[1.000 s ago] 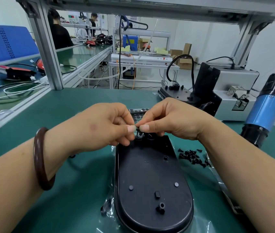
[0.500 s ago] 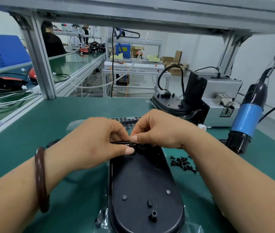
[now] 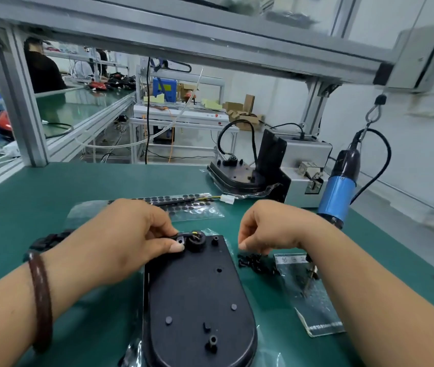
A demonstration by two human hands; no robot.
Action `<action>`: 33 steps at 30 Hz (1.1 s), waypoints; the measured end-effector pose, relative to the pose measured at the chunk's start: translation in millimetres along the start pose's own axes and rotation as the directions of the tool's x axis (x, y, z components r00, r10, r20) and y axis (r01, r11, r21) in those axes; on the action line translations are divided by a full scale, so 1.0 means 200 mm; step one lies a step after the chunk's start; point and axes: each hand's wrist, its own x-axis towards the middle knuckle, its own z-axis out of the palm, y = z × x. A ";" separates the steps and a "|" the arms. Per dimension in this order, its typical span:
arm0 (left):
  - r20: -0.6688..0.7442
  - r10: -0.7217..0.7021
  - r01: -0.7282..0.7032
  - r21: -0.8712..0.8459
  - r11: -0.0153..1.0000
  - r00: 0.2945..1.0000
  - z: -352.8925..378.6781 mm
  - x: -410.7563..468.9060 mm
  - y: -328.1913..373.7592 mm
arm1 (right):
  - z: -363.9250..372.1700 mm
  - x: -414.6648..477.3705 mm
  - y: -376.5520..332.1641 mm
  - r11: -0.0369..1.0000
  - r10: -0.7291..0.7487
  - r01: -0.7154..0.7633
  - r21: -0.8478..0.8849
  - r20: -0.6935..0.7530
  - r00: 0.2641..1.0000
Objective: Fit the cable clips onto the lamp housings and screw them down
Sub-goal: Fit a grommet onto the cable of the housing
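A black oval lamp housing (image 3: 197,295) lies back side up on the green mat, in front of me. At its far end a black cable enters a round grommet (image 3: 196,242). My left hand (image 3: 128,242) pinches the cable and its metal cable clip (image 3: 180,240), with the thumb pressing the clip onto the housing. My right hand (image 3: 271,229) hovers with curled fingers just above a small pile of black screws (image 3: 255,263), right of the housing. I cannot see whether it holds a screw.
A blue electric screwdriver (image 3: 339,186) hangs at the right. Behind it stands a grey screw feeder (image 3: 306,157) with a second lamp housing (image 3: 237,176) beside it. A bagged sheet of black pads (image 3: 186,205) and a white connector (image 3: 227,199) lie beyond my hands. A clear bag (image 3: 314,295) lies right.
My right hand has let go of the clip and moved right, over the screws. My left hand stays on the clip and cable. The view has tilted upward.
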 end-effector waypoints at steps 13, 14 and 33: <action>-0.083 0.133 -0.115 0.195 0.974 0.988 0.00 -0.01 -0.03 | 0.08 0.00 -0.03 0.904 -0.133 0.271 0.331 -0.385 0.913; -0.085 0.145 -0.126 0.195 0.973 0.986 0.00 -0.01 -0.03 | 0.09 0.00 -0.08 0.816 -0.147 0.361 0.452 -0.442 0.885; -0.109 0.148 -0.132 0.137 0.982 0.983 0.00 -0.01 -0.04 | 0.31 0.02 -0.25 0.633 -0.266 0.535 0.560 -0.491 0.829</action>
